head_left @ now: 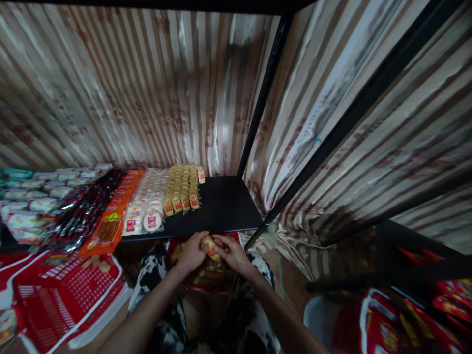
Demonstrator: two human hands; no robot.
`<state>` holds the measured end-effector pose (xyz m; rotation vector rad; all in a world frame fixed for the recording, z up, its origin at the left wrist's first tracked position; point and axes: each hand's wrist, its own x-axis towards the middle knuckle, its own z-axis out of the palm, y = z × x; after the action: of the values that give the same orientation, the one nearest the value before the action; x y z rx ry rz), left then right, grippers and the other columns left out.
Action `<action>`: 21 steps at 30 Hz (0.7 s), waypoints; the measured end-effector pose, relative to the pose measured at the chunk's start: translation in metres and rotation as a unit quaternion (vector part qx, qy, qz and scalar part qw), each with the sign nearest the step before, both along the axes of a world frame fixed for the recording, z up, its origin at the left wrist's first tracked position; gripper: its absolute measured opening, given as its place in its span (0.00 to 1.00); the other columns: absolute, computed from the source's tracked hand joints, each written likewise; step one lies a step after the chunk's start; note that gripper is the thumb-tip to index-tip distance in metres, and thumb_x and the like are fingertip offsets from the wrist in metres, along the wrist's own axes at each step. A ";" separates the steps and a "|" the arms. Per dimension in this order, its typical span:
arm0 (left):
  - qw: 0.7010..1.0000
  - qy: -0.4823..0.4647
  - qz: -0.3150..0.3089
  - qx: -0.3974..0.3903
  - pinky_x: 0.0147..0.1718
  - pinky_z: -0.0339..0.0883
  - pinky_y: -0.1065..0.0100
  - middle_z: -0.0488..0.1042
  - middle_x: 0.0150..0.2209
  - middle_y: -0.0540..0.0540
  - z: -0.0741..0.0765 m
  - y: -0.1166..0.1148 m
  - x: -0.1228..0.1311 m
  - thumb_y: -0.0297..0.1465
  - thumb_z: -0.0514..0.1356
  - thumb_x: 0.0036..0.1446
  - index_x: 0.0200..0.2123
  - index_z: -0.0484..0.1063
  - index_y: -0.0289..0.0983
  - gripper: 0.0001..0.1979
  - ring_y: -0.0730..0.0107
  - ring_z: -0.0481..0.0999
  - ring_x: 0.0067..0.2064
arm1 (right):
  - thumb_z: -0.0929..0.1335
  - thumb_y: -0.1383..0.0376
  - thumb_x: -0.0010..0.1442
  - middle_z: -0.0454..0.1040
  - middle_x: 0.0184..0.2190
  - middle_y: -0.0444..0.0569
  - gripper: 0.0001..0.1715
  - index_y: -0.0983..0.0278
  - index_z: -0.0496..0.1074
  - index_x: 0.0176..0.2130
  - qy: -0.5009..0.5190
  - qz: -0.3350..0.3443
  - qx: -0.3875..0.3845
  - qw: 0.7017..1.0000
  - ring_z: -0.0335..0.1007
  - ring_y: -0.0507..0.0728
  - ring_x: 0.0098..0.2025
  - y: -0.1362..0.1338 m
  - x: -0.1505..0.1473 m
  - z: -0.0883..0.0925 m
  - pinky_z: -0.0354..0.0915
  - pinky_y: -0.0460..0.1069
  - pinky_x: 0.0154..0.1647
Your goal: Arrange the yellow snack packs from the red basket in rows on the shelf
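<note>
My left hand (191,253) and my right hand (232,253) meet just in front of the black shelf (224,206), both gripping one small yellow snack packet (210,246). Below the hands lies a red bag (206,275) with more packets in it, resting on my lap. On the shelf stand rows of the same yellow packets (183,187), a little beyond my fingers.
Left of the yellow rows lie white round packets (145,206), an orange pack (114,216), dark wrappers (86,211) and green-white packs (33,191). A red basket (62,295) sits lower left. A black frame post (263,98) and striped sheeting surround the shelf.
</note>
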<state>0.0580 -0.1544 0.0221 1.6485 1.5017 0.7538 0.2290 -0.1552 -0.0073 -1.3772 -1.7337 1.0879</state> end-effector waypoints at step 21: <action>0.974 -0.169 0.152 -0.009 0.62 0.52 0.65 0.58 0.63 0.44 -0.013 0.132 0.070 0.36 0.46 0.62 0.58 0.60 0.39 0.22 0.68 0.55 0.64 | 0.66 0.59 0.52 0.77 0.37 0.48 0.22 0.62 0.72 0.46 0.078 -0.187 0.056 0.978 0.72 0.57 0.39 0.200 -0.016 -0.009 0.68 0.52 0.44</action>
<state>0.1280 -0.0225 0.0092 1.2124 1.5187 1.1212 0.2135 0.0450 -0.0167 -1.4339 -1.3338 0.8493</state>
